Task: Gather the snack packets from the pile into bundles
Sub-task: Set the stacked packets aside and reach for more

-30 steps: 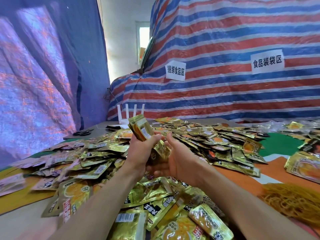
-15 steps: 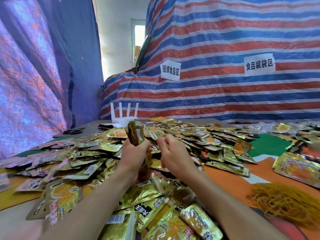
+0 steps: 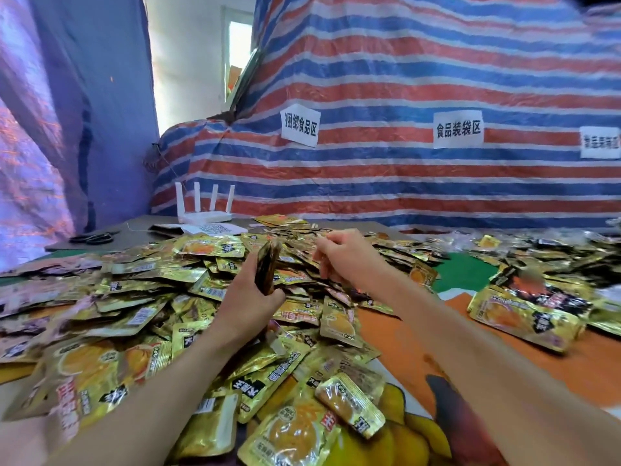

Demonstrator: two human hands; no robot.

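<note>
The left grip (image 3: 248, 304) is clenching a stack of packets (image 3: 267, 267) on edge above the middle of the pile (image 3: 161, 297), probably keeping their edges squared so that more can be slid in alongside. The right grip (image 3: 342, 258) is hovering over the pile's far side, near the stack, with its fingers curling down toward the loose packets. Whether it is already pinching one, I cannot tell. The pile is sprawling across the counter (image 3: 396, 334), so plenty seems to be waiting for gathering. A white router (image 3: 205, 210) is standing beyond the pile's far edge.
</note>
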